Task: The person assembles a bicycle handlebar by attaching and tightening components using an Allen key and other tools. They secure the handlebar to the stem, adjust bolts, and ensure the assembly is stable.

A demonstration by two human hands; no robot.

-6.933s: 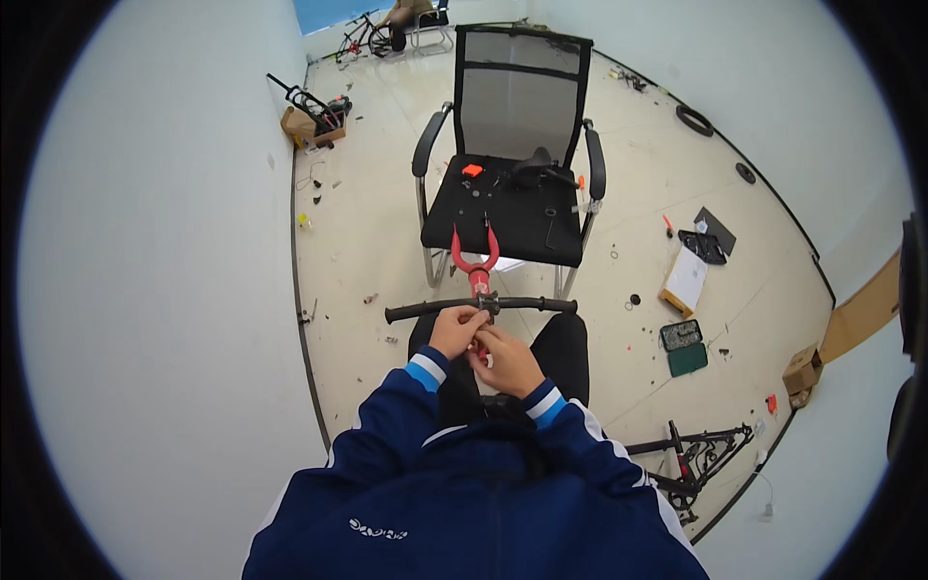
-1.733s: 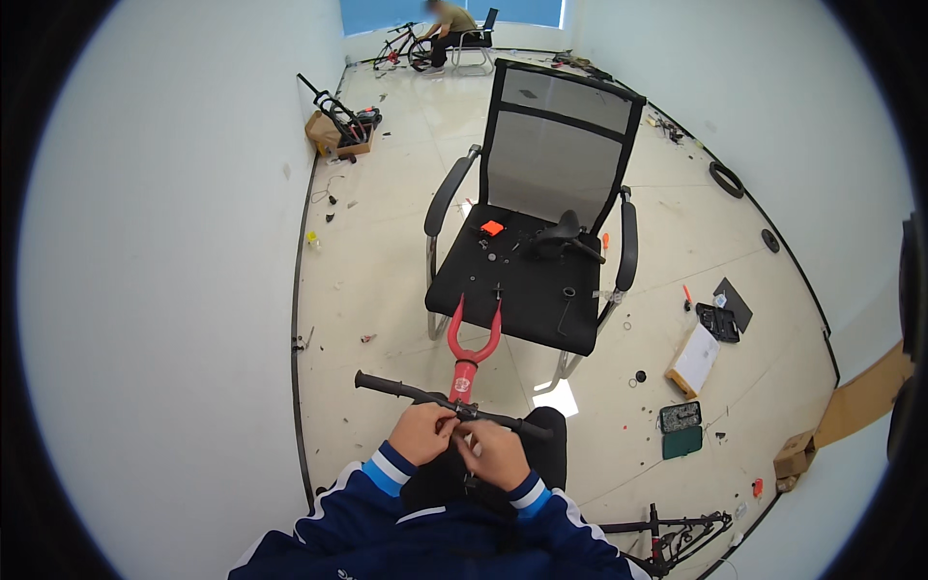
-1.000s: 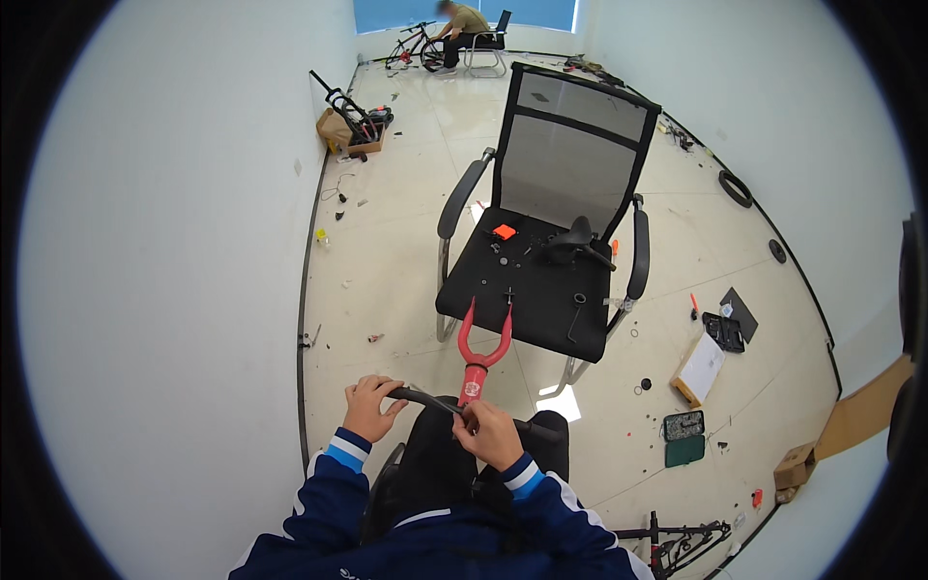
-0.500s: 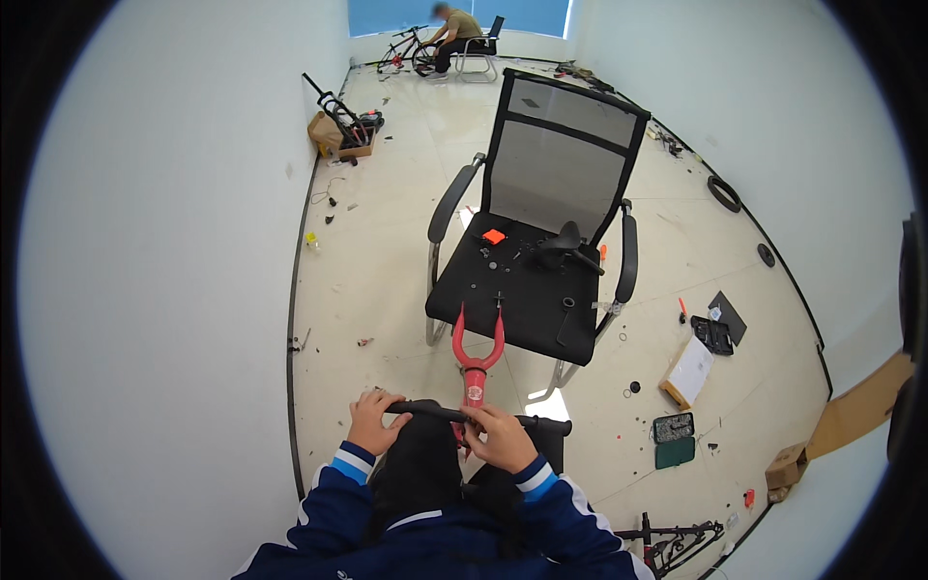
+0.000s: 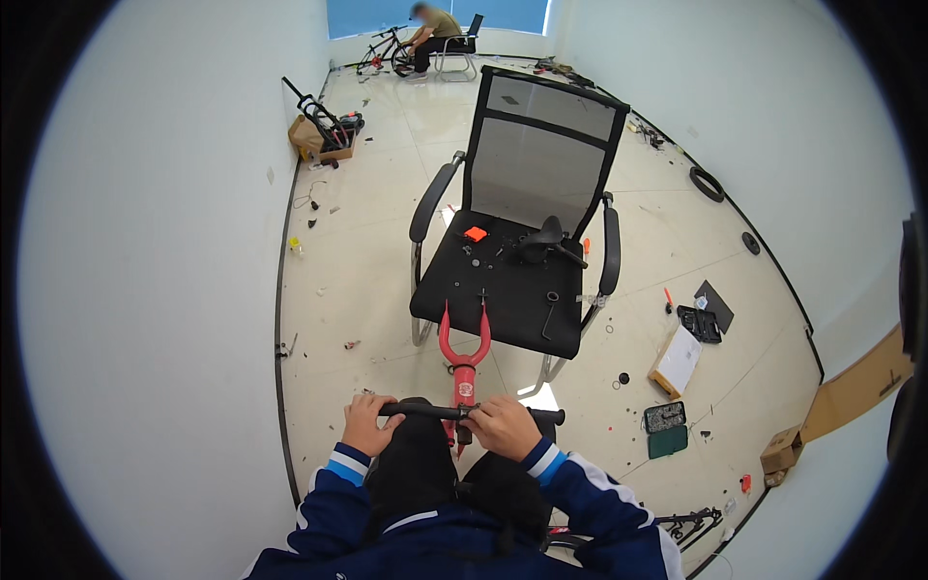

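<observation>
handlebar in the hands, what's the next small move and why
Probably steady the handlebar with the left hand while the right hand checks its seating: the left grips one end, and the right's fingertips are at the middle, where the bar crosses the red fork in this view.

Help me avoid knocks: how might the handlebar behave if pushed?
Probably stiff: the handlebar shows no sag between left hand and right hand. It may drag the fork along, since the two cross.
</observation>
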